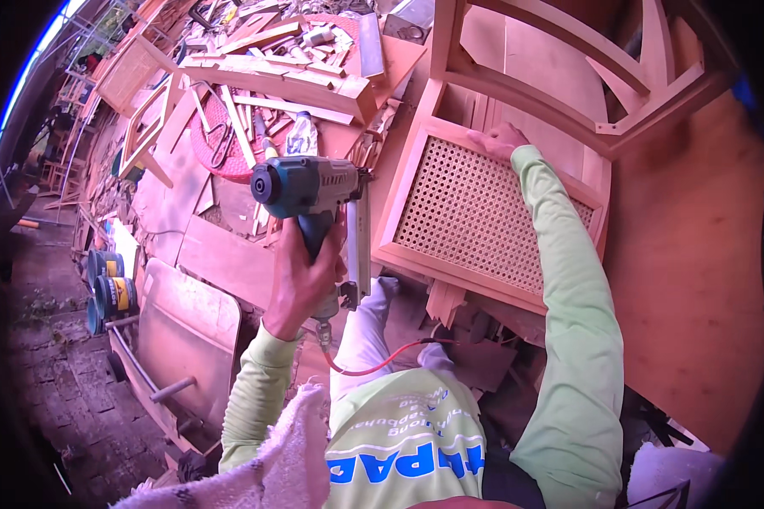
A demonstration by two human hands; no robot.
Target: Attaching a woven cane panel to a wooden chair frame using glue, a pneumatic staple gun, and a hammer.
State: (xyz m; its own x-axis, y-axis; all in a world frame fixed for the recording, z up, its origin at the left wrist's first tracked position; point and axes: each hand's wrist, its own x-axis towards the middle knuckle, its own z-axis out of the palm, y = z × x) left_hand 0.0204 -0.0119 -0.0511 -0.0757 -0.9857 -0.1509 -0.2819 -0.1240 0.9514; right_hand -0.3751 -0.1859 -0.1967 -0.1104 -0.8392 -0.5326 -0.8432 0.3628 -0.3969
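My left hand (pixel 310 267) is wrapped round the grip of a teal-and-grey air nail gun (pixel 301 185), held up left of the middle. A red hose (pixel 356 371) runs from the bottom of its handle. To the right lies a wooden chair frame (pixel 539 106) with a woven cane seat panel (pixel 475 212) framed in pale wood. My right hand (pixel 501 140) is at the far rail of that panel, thumb stretched along the wood and the other fingers bent, partly hidden. The gun is apart from the panel.
Scrap sticks and offcuts (pixel 280 76) heap on the worktop at the far left, with a red round basket (pixel 221 144) beneath them. Blue-green cans (pixel 115 297) stand on the brick floor. Beside them is a tilted board (pixel 187 318). A plywood sheet (pixel 688 280) fills the right.
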